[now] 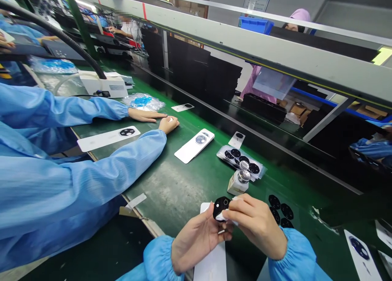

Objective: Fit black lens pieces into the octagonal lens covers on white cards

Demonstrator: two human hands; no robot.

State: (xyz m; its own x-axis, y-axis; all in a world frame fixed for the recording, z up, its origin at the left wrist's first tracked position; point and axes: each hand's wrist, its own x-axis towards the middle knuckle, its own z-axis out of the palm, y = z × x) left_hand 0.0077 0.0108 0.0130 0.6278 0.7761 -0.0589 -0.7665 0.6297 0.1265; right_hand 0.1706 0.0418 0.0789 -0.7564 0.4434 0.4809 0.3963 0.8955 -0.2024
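Above the green table (153, 171), the left hand (199, 241) pinches a round black disc (218, 204) by its edge; the right hand (259, 219) pinches a crumpled white wipe (221, 217) against it. This looks like wiping, calling for a steady edge hold. A long white panel (211, 260) lies beneath; a white square bottle with silver cap (238, 186) stands just beyond, limiting forward reach.
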